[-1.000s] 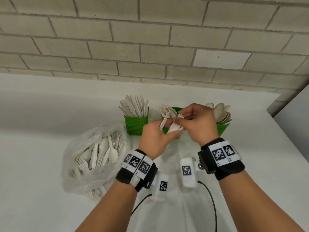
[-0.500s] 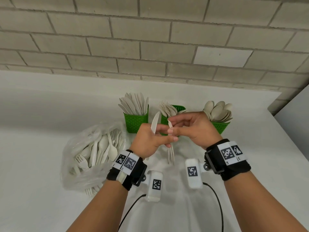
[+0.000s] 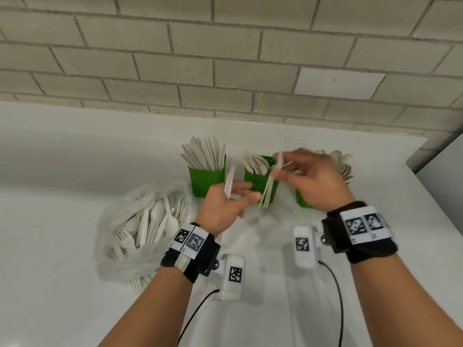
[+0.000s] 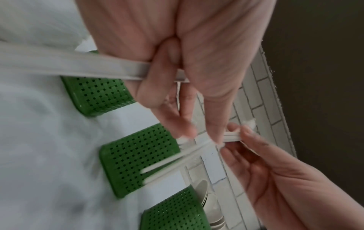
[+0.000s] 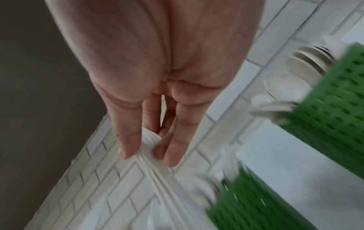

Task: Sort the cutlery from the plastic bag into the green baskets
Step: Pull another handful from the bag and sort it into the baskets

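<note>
Before three green baskets (image 3: 206,180), left hand (image 3: 226,209) gripping one knife (image 3: 229,181), right hand (image 3: 313,181) pinching forks (image 3: 269,190).

Both forearms are reaching up from the bottom of the head view, each wrist wearing a black band with printed markers. The left hand (image 3: 225,204), centre frame, is showing its back, its lower fingers curling closed while its longer fingers are stretching rightward. The right hand (image 3: 313,181), right of centre and slightly higher, is keeping a fingertip grip, thumb against fingers (image 5: 128,140).
</note>
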